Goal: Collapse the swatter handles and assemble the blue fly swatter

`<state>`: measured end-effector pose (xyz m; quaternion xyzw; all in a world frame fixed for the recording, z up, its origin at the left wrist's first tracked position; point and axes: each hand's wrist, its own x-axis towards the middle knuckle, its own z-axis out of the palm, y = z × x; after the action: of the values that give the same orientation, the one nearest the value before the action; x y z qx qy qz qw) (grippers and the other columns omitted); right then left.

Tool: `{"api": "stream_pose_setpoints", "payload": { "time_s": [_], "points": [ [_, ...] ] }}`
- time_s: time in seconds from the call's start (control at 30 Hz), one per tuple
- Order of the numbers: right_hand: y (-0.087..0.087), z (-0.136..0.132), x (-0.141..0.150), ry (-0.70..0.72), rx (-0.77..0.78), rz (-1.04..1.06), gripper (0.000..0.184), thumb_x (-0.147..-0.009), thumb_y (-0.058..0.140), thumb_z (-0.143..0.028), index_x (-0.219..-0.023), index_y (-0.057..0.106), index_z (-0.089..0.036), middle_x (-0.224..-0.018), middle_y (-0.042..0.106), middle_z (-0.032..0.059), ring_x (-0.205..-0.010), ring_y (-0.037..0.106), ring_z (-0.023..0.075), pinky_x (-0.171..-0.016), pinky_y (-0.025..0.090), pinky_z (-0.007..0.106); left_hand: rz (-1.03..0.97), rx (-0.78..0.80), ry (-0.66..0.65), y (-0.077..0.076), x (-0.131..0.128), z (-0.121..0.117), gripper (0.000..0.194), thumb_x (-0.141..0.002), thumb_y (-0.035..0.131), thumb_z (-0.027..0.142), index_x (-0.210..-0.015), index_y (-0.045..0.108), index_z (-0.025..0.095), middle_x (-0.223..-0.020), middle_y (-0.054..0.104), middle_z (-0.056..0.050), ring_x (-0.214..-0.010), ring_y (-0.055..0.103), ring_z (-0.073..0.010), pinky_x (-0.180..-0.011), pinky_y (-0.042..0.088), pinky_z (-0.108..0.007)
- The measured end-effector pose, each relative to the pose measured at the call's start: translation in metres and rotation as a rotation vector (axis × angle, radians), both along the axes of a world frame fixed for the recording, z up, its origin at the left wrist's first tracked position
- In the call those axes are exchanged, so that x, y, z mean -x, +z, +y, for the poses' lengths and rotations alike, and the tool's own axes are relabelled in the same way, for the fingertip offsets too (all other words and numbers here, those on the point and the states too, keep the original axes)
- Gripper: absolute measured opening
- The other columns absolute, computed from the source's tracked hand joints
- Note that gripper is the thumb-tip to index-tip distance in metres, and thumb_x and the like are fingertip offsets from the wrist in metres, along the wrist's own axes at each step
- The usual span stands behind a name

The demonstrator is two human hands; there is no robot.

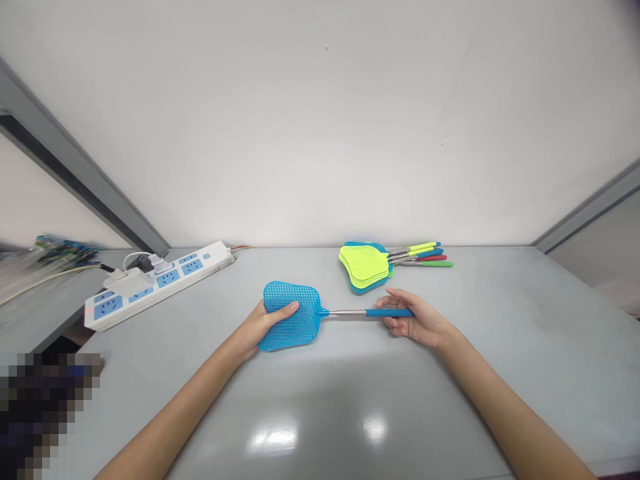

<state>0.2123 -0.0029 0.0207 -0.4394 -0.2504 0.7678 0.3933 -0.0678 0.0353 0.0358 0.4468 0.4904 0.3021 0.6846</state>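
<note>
A blue fly swatter [345, 312] with a perforated head, a silver metal shaft and a blue grip lies level across the middle of the view. My left hand [257, 331] pinches its head at the left side, thumb on top and the other fingers hidden underneath. At the other end, the blue grip rests in my right hand [417, 320], its fingers loosely curled about it. Just behind, a stack of fly swatters [364, 263] lies on the table, yellow-green heads over blue ones, with handles in yellow, blue, red and green pointing right.
The grey table [510, 320] runs back to a pale wall [330, 133]. On the left lies a white power strip [165, 283] with blue sockets and plugged-in adapters. Beyond it are plastic-wrapped items [60, 257]. A pixelated dark patch covers the lower left.
</note>
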Motion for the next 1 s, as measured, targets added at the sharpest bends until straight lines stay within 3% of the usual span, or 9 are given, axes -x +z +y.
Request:
{"api": "stream_pose_setpoints", "payload": {
  "time_s": [1.0],
  "points": [
    [-0.0081, 0.0018, -0.0044, 0.012, -0.009, 0.049, 0.031, -0.075, 0.046, -0.038, -0.077, 0.062, -0.011, -0.048, 0.047, 0.0013, -0.044, 0.041, 0.0085, -0.041, 0.029, 0.021, -0.042, 0.023, -0.006, -0.0008, 0.0002, 0.0015, 0.035, -0.063, 0.063, 0.033, -0.092, 0.055, 0.016, -0.091, 0.064, -0.007, -0.078, 0.061, -0.0224, -0.072, 0.048, -0.035]
  ]
}}
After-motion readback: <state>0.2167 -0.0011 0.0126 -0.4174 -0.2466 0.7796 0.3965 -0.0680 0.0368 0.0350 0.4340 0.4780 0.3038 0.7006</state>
